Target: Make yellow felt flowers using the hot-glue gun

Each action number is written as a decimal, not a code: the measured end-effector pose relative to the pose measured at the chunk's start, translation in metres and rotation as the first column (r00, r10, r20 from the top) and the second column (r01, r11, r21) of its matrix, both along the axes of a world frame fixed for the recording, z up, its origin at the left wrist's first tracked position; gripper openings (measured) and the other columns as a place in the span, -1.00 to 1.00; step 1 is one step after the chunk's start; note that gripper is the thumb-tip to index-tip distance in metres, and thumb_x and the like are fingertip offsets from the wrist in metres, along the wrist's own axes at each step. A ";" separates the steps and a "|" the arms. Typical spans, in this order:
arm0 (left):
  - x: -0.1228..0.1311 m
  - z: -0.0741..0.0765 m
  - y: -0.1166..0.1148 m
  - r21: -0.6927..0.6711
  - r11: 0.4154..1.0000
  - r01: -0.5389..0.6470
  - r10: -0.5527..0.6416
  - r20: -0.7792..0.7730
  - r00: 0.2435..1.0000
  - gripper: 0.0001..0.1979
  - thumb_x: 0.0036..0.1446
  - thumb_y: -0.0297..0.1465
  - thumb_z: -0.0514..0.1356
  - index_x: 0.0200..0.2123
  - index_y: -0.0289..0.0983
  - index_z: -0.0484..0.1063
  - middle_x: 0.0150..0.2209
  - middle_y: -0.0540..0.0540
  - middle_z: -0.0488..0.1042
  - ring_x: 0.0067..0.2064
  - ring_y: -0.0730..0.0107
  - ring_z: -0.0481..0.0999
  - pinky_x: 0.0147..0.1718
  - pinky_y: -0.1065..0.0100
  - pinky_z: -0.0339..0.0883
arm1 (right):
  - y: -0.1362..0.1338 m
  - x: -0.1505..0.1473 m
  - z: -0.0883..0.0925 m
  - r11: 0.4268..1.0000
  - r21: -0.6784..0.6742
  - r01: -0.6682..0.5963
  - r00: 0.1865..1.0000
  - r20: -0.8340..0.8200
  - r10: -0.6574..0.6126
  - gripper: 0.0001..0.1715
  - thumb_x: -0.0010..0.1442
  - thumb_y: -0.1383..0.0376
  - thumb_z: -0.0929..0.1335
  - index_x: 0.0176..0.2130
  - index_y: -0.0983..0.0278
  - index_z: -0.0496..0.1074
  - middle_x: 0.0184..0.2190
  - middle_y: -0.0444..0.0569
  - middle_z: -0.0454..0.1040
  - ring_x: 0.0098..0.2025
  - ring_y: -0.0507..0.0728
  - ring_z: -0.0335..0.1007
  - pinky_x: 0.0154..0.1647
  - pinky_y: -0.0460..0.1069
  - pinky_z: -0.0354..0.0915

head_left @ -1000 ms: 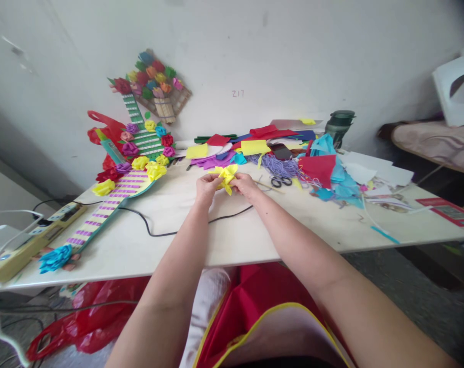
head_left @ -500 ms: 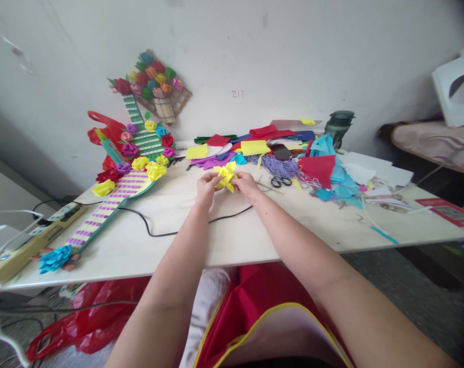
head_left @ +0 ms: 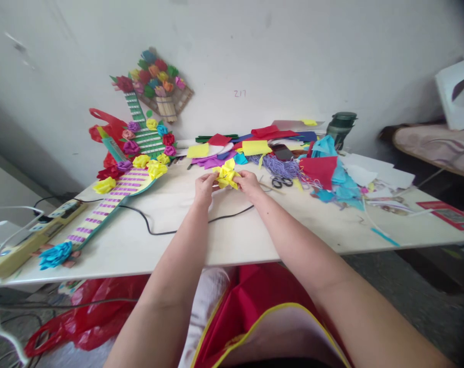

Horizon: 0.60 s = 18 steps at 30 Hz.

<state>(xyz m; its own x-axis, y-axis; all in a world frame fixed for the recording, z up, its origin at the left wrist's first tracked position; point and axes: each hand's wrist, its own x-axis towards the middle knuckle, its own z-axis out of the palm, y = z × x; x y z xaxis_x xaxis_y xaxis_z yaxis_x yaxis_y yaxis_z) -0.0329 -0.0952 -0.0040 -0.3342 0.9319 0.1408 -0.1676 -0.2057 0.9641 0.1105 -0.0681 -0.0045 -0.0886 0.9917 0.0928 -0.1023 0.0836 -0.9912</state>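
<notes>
A yellow paper flower (head_left: 227, 175) with uneven, folded petals is held over the middle of the table. My left hand (head_left: 205, 188) pinches its left side, fingers closed on the paper. On the opposite side, my right hand (head_left: 250, 185) grips the petals between thumb and fingers. Black-handled scissors (head_left: 281, 182) lie just right of my right hand. Behind the flower are yellow paper sheets (head_left: 256, 147) and a heap of purple shredded strands (head_left: 280, 167).
A striped board (head_left: 112, 202) decorated with paper flowers lies at the left, beside a power strip (head_left: 43, 237). A black cable (head_left: 155, 233) crosses the table under my forearms. Blue paper (head_left: 341, 184) and a dark bottle (head_left: 341, 128) are at the right.
The yellow flower's petals are spread a little wider and now face up more. Both hands stay on it, with small finger shifts. The whole view has moved slightly.
</notes>
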 end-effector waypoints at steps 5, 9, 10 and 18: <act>-0.002 0.001 0.002 -0.030 0.998 0.047 -0.046 0.013 0.999 -0.60 -0.33 -0.16 0.35 -0.40 -0.29 0.49 -0.51 -0.07 0.48 -0.41 0.27 0.53 -0.36 0.21 0.49 | 0.001 0.002 0.002 1.000 -0.008 0.008 1.000 0.001 -0.008 -0.84 -0.19 0.31 0.39 -0.59 0.23 0.28 -0.75 -0.29 0.19 -0.62 -0.06 0.08 -0.61 -0.13 -0.06; -0.003 0.002 0.002 -0.070 0.991 0.114 -0.114 0.015 0.993 -0.63 -0.34 -0.22 0.29 -0.38 -0.27 0.48 -0.51 -0.09 0.51 -0.38 0.20 0.57 -0.36 0.19 0.50 | 0.000 0.005 0.005 1.000 -0.023 0.018 1.000 -0.005 -0.018 -0.82 -0.18 0.32 0.39 -0.62 0.23 0.26 -0.77 -0.29 0.17 -0.64 -0.06 0.05 -0.62 -0.13 -0.07; -0.003 0.002 0.002 -0.076 0.989 0.129 -0.128 0.017 0.992 -0.63 -0.34 -0.23 0.28 -0.37 -0.27 0.47 -0.51 -0.09 0.51 -0.37 0.19 0.58 -0.35 0.18 0.51 | 0.000 0.005 0.007 0.999 -0.029 0.016 1.000 -0.007 -0.016 -0.82 -0.18 0.33 0.38 -0.62 0.23 0.26 -0.78 -0.29 0.17 -0.65 -0.07 0.05 -0.62 -0.13 -0.08; -0.002 0.004 0.000 -0.091 0.984 0.154 -0.149 0.051 0.987 -0.67 -0.33 -0.28 0.24 -0.38 -0.25 0.41 -0.49 -0.07 0.51 -0.36 0.18 0.59 -0.33 0.16 0.52 | -0.009 0.007 0.015 0.997 -0.071 -0.027 0.999 -0.029 0.025 -0.83 -0.18 0.38 0.36 -0.63 0.23 0.25 -0.80 -0.26 0.19 -0.68 -0.07 0.03 -0.67 -0.12 -0.14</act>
<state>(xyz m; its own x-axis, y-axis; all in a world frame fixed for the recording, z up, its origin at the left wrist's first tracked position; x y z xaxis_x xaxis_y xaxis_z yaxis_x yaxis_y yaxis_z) -0.0348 -0.0951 -0.0002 -0.1921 0.9806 0.0383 -0.2322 -0.0833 0.9691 0.1173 -0.0767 0.0109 -0.1130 0.9933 0.0250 -0.1310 0.0100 -0.9913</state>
